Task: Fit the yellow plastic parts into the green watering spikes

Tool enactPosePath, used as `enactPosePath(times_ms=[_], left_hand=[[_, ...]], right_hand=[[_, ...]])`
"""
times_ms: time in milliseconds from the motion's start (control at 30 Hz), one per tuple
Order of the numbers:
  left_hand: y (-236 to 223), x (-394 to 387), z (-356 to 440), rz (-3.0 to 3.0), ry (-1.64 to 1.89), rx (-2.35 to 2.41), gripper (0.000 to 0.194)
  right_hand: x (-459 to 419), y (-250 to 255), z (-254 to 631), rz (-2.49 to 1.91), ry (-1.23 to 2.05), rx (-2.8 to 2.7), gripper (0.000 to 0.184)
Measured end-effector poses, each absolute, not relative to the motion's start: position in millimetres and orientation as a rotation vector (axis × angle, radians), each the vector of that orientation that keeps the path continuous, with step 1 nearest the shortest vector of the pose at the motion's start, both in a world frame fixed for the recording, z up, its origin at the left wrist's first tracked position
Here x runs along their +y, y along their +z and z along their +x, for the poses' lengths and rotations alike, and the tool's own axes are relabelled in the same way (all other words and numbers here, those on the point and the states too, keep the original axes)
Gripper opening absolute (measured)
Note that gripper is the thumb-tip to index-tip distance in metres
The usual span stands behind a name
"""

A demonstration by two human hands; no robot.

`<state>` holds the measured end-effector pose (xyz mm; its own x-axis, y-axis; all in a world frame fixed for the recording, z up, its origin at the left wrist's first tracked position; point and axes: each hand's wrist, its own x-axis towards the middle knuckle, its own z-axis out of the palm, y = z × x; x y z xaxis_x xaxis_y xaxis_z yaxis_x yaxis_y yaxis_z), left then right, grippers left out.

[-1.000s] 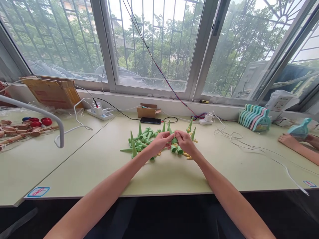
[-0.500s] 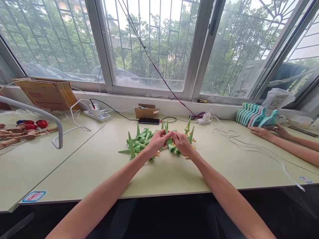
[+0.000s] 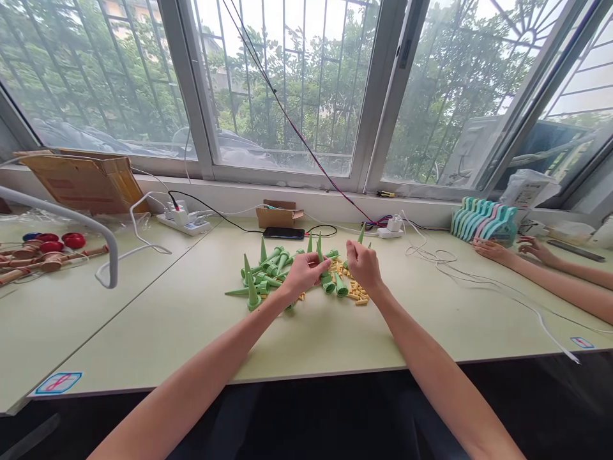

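My left hand (image 3: 306,273) is closed, thumb and fingers pinching a green plastic cone-shaped spike (image 3: 320,250) that points upward. To its right my right hand (image 3: 364,263) is curled, knuckles up, above small yellow plastic pieces (image 3: 357,292). Whatever its fingers hold, if anything, is hidden. Left of my hands lies a pile of green spikes (image 3: 268,275), with several standing on their wide bases. More green spikes (image 3: 341,285) lie between the hands. Another pointed tip (image 3: 361,232) shows just behind my right hand.
A phone (image 3: 283,234) and small open carton (image 3: 278,216) sit behind the pile. Power strips (image 3: 184,223) and white cables (image 3: 445,259) cross the table. Wooden toys (image 3: 48,255) lie left. Another person's hands (image 3: 495,249) rest by teal plastic pieces (image 3: 483,218) at right.
My right hand has moved right, away from my left hand, and curled over the yellow pieces. My left hand stays on the green spike. The view has shifted slightly.
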<state>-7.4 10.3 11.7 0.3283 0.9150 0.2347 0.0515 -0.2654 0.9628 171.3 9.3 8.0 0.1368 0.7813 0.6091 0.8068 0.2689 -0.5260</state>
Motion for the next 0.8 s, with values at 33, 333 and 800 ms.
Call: enactPosePath(times_ms=[33,333,800], left_hand=[[11.3,10.4,-7.3,1.610,1.094,0.897,0.039],[7.2,12.3,-7.4,1.672,1.067,0.949,0.036],[14.3,5.3,-5.8,1.629,1.060,0.946,0.039]], right_hand=[[9.8,7.6,171.9,-1.512,-0.055,-1.622,0.043],[16.2,0.5,176.0,-1.674,-0.153,-1.709,0.035],[15.4,0.0,176.4,-1.964,-0.044,-1.974,0.019]])
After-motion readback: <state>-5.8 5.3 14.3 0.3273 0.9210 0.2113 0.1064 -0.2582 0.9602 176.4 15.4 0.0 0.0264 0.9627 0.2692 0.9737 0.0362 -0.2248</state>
